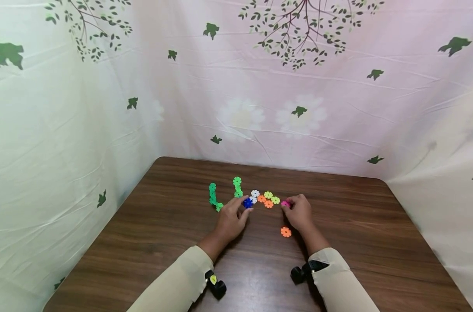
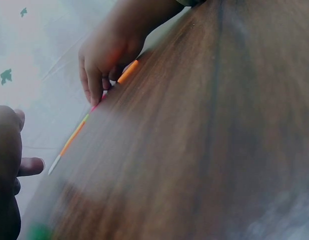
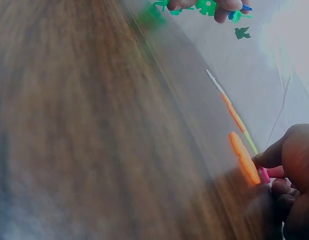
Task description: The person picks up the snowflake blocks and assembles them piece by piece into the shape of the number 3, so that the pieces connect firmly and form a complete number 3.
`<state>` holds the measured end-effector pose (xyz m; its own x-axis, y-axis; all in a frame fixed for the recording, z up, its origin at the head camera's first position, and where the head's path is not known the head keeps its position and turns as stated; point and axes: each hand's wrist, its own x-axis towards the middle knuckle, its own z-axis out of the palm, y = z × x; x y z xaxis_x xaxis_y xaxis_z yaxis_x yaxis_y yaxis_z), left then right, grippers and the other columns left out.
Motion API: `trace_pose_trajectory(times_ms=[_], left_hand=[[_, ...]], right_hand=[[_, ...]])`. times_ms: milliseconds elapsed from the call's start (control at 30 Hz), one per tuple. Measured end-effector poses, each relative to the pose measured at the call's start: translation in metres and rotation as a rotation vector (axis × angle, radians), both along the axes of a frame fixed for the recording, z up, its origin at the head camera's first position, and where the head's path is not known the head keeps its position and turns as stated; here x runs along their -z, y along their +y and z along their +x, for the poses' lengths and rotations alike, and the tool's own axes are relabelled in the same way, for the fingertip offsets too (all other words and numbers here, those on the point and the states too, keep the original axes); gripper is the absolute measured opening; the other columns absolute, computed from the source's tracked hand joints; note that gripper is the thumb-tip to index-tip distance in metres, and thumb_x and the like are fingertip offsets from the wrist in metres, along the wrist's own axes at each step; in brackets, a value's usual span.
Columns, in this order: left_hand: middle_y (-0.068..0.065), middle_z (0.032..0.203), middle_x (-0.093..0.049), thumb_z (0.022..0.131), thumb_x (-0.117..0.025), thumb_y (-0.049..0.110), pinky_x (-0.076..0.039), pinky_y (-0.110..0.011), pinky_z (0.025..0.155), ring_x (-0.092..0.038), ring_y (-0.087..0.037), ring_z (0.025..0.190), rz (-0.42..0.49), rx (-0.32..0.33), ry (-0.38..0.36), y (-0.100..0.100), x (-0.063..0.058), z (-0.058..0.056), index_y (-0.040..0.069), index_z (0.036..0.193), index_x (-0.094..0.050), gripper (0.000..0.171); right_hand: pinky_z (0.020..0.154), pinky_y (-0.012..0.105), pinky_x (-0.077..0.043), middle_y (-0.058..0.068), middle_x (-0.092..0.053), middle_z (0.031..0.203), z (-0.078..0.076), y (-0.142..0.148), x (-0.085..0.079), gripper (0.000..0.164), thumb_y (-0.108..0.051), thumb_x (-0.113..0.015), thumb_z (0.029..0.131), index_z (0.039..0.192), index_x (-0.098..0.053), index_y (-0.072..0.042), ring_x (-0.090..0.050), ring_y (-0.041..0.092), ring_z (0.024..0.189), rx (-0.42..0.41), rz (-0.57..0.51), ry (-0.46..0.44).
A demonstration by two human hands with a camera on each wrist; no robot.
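Observation:
My left hand (image 1: 229, 220) holds a blue notched disc (image 1: 247, 203) between thumb and fingers, beside the white notched discs (image 1: 255, 193). Those white discs lead into a run of orange (image 1: 268, 204) and yellow-green discs (image 1: 275, 200). At the right end of this row, my right hand (image 1: 300, 212) pinches a pink notched disc (image 1: 285, 203), partly covered by the fingers. In the right wrist view the thumb and fingers are around the pink disc (image 3: 265, 175), low at the tabletop. A single orange disc (image 1: 286, 232) lies nearer me, below the right hand.
Bright green discs (image 1: 238, 187) form a strip just beyond the left hand. Farther left lies a bent strip of darker green discs (image 1: 212, 193). All are on a brown wooden table (image 1: 361, 242), enclosed by printed cloth (image 1: 260, 86) at the back and sides.

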<state>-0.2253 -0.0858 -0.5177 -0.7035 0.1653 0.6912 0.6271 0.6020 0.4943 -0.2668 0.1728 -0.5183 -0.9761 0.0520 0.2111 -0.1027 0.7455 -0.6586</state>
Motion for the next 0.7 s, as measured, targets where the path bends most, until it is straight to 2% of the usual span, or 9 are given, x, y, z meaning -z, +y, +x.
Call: trace_pose_trajectory(times_ms=[100,267,467,700], left_hand=[[-0.010,0.099,-0.073,0.097,-0.083,0.013,-0.049,-0.020,0.059,-0.062,-0.016,0.063,-0.007,-0.006,0.004,0.000,-0.001,0.002,0.001,0.136,-0.072,0.042],[-0.011,0.101,-0.074,0.099,-0.082,0.015,-0.050,-0.022,0.060,-0.063,-0.016,0.065,-0.024,-0.006,-0.017,0.000,-0.003,0.004,0.002,0.136,-0.072,0.040],[-0.011,0.098,-0.073,0.100,-0.081,0.014,-0.050,-0.023,0.061,-0.063,-0.017,0.066,-0.022,-0.002,-0.032,0.001,-0.002,0.003,0.000,0.134,-0.073,0.038],[-0.010,0.102,-0.075,0.100,-0.081,0.014,-0.052,-0.023,0.062,-0.063,-0.014,0.068,-0.030,0.003,-0.019,0.001,-0.002,0.003,-0.001,0.133,-0.073,0.038]], right_hand=[[0.083,0.041,-0.050,0.023,-0.062,0.112,0.001,0.001,0.000,0.023,-0.008,-0.080,0.097,0.112,-0.072,0.009,-0.062,0.033,0.097,0.006,-0.018,-0.011],[0.075,0.033,-0.047,0.021,-0.067,0.103,0.003,0.002,0.001,0.021,-0.003,-0.081,0.095,0.110,-0.067,0.003,-0.061,0.029,0.087,0.013,-0.084,-0.005],[0.073,0.027,-0.047,0.018,-0.072,0.098,0.005,0.000,0.000,0.016,-0.005,-0.081,0.098,0.110,-0.073,0.001,-0.061,0.024,0.085,0.003,-0.154,0.039],[0.072,0.024,-0.048,0.013,-0.075,0.092,0.011,-0.003,-0.004,0.011,-0.013,-0.084,0.098,0.100,-0.077,-0.004,-0.060,0.017,0.082,-0.053,-0.209,0.055]])
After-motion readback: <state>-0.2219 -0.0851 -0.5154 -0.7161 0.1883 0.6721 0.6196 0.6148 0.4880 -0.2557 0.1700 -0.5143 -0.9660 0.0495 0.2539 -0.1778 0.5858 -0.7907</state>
